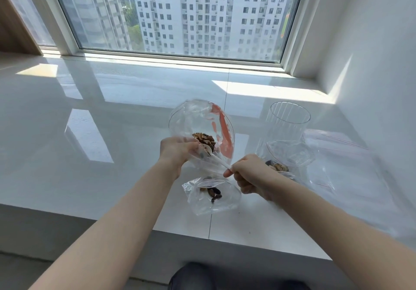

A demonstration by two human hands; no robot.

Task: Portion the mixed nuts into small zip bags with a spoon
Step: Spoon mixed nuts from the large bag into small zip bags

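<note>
My left hand (177, 152) grips the near side of a large clear bag (198, 120) with an orange label, held up with its mouth open. Walnuts (204, 138) lie inside it. My right hand (249, 177) pinches the handle of a white plastic spoon (216, 160), whose bowl reaches into the bag beside the nuts. Below the hands a small zip bag (213, 197) lies on the white sill with a few dark nuts in it. Another small bag with nuts (279, 167) sits just right of my right hand.
A tall clear ribbed cup (286, 125) stands at the right. Flat empty zip bags (346, 161) with red seal lines lie further right, near the wall. The white sill (112, 132) runs to the window; its front edge is close below the small bag.
</note>
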